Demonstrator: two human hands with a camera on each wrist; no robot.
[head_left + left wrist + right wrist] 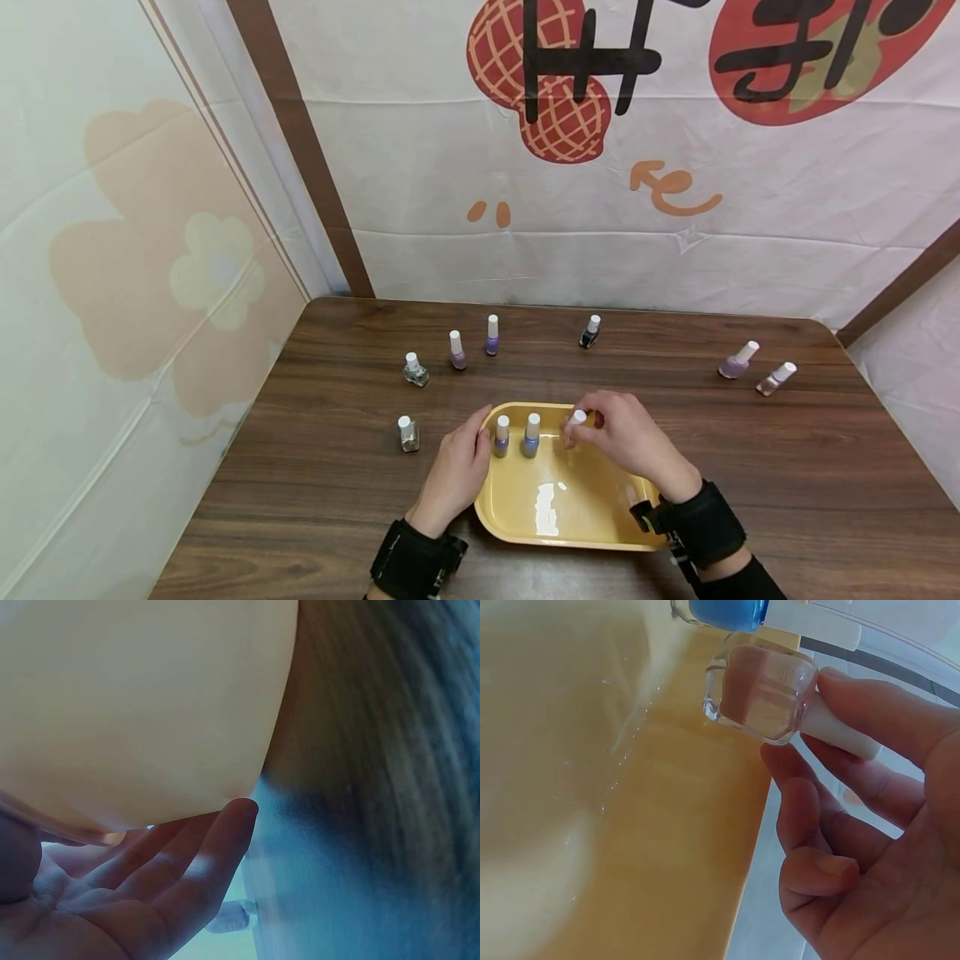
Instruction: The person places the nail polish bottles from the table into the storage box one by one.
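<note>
My right hand (626,437) pinches a nail polish bottle (761,688) by its white cap, over the back right of a yellow tray (570,533). Pale pink shows through the clear glass. Inside the tray two more nail polish bottles stand upright near the back left: a purple one (502,444) and a blue one (531,444). At the tray's left side, my left hand (459,467) grips the rim. In the left wrist view its fingers (217,855) lie against the outside of the tray, while the thumb is only partly visible.
Outside the tray, a clear bottle (408,436) and a glittery one (416,372) stand left. Behind are two purple bottles (457,357) (492,342) and a dark one (589,335). A mauve bottle (735,365) and a pinkish one (768,384) stand far right on the wooden table (810,483).
</note>
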